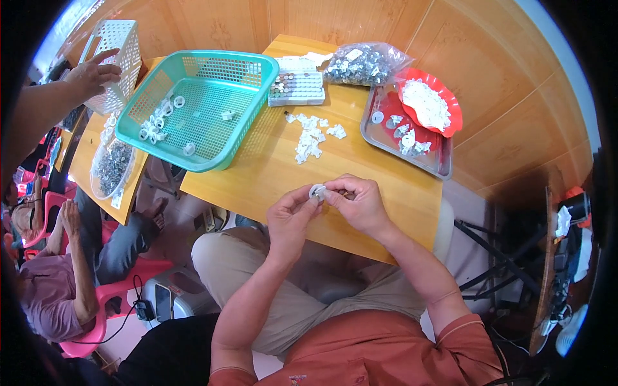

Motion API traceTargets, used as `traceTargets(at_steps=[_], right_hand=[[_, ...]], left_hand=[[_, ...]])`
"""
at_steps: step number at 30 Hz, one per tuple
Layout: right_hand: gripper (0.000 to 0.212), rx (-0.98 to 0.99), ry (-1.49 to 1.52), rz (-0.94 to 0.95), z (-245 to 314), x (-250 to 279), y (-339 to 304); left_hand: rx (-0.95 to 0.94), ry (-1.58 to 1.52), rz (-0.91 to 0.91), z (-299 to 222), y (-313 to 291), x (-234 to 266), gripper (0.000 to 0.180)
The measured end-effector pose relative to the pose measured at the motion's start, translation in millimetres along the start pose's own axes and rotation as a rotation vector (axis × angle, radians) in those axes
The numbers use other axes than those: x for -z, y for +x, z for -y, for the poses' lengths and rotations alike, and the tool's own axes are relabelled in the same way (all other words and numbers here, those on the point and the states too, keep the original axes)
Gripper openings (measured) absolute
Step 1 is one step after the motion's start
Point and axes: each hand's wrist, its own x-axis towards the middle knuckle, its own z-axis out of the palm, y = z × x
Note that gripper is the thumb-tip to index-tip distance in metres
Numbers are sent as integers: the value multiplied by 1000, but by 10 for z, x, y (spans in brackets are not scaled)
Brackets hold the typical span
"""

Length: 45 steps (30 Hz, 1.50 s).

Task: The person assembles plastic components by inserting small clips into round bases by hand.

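Above the table's near edge, a small round white plastic part [317,190] is pinched between the fingertips of both hands. My left hand [291,217] grips it from the left with thumb and forefinger. From the other side, my right hand [360,204] closes thumb and fingers on it, so its lower part is hidden. Farther up the table lies a loose pile of small flat white pieces [310,138]. Left of that stands a green plastic basket [222,157] with several round white parts [153,127] in it.
A metal tray [444,168] at right bears a red dish [454,116] of white pieces. Behind are a clear bag of metal parts [364,63] and a white tray with small cells [302,100]. Another person's hand [95,76] touches a white basket [129,48]; someone sits at left.
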Motion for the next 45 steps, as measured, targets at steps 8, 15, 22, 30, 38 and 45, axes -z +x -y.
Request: traceTargets(at_steps=[8, 15, 22, 30, 38, 45], right_hand=[[12, 61, -64, -30, 49, -6, -30], [11, 89, -113, 31, 34, 22, -25], [9, 151, -312, 60, 141, 41, 5], [10, 328, -475, 7, 115, 8, 9], [12, -139, 75, 104, -94, 102, 65], [17, -217, 216, 203, -99, 168, 110]], left_hand=[[12, 48, -13, -42, -11, -18, 26], [-1, 69, 11, -34, -11, -21, 27], [-20, 102, 10, -2, -2, -19, 26], [-48, 179, -5, -2, -21, -34, 24], [-51, 244, 1, 9, -35, -56, 23], [-76, 229, 26, 13, -49, -55, 22]])
